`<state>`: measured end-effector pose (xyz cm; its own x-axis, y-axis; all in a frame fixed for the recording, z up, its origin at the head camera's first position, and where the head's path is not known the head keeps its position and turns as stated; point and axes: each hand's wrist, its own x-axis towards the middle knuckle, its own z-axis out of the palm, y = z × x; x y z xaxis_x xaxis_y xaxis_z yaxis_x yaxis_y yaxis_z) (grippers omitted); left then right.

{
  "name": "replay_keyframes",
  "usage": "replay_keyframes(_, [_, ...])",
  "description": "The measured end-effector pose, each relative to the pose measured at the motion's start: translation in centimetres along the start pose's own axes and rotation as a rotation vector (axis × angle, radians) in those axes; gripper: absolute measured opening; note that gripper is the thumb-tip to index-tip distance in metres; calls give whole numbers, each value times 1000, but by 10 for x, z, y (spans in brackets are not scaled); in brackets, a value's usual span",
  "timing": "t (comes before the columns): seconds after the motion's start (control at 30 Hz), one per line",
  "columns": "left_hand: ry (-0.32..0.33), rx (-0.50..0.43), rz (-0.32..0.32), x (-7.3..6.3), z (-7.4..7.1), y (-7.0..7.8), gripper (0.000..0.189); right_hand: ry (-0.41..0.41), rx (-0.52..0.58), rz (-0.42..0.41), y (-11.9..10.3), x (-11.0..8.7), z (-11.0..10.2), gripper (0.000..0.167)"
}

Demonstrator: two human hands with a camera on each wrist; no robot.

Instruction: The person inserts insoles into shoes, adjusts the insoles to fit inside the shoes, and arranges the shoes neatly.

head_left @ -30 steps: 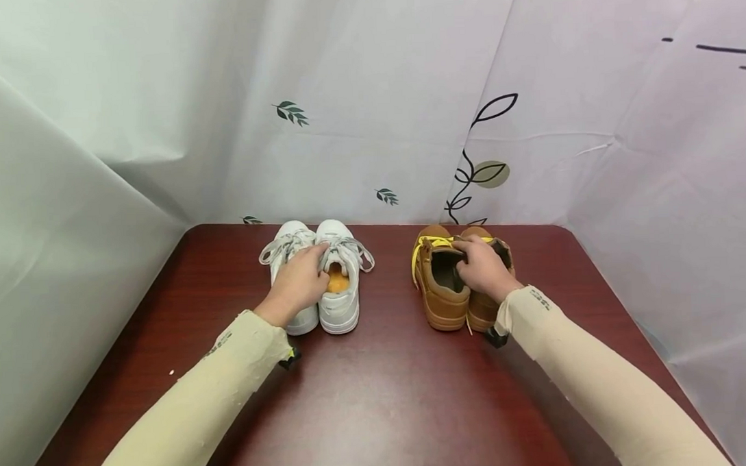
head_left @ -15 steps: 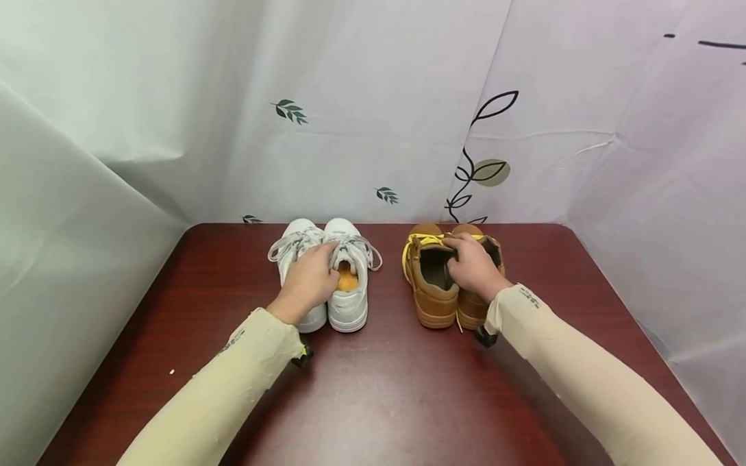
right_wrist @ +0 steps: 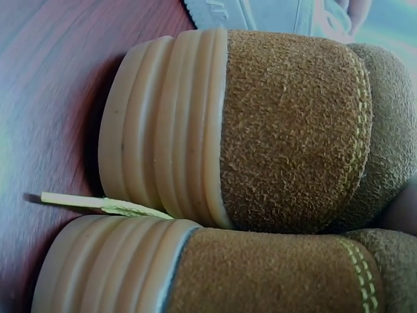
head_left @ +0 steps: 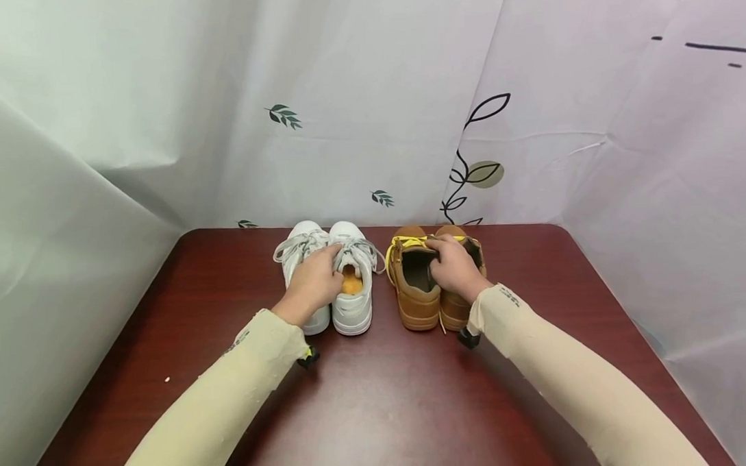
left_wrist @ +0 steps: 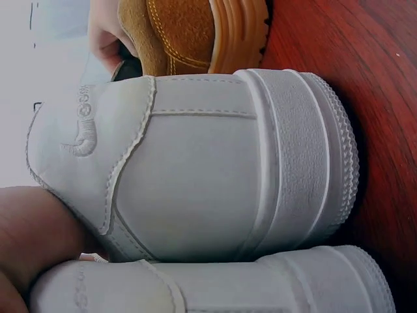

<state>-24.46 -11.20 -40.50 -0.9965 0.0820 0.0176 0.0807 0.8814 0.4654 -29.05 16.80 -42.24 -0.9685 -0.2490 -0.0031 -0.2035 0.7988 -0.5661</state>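
Observation:
Side by side at the back of the table stand two white sneakers [head_left: 352,309], toes toward the wall. My left hand [head_left: 313,279] grips them where their inner sides meet, thumb at the right sneaker's opening. To their right is a pair of brown suede shoes [head_left: 418,305] with yellow laces [head_left: 410,242]. My right hand [head_left: 457,266] pinches this pair between the two openings and covers part of the right shoe. From the left wrist, a white heel [left_wrist: 195,169] fills the view; brown suede heels [right_wrist: 293,130] fill the right wrist view.
The dark red-brown table [head_left: 379,404] reaches to a white fabric wall [head_left: 343,90] with leaf prints, and similar fabric hangs at both sides. A small white speck [head_left: 167,379] lies at the left. One yellow lace end [right_wrist: 71,199] trails down between the brown heels.
The gap between the two pairs has narrowed. My left hand has shifted the white sneakers to the right, and my right hand has brought the brown shoes to the left.

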Motion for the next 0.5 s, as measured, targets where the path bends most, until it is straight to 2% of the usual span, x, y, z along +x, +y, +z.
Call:
replay_keyframes(0.1, [8,-15,8,1,0,-2,65,1,0,2,-6,2,4,53])
replay_keyframes(0.3, [13,-20,37,3,6,5,66,5,16,-14,-10,3,8,53])
replay_keyframes(0.5, [24,-7,20,4,13,14,66,15,0,-17,-14,3,11,53])
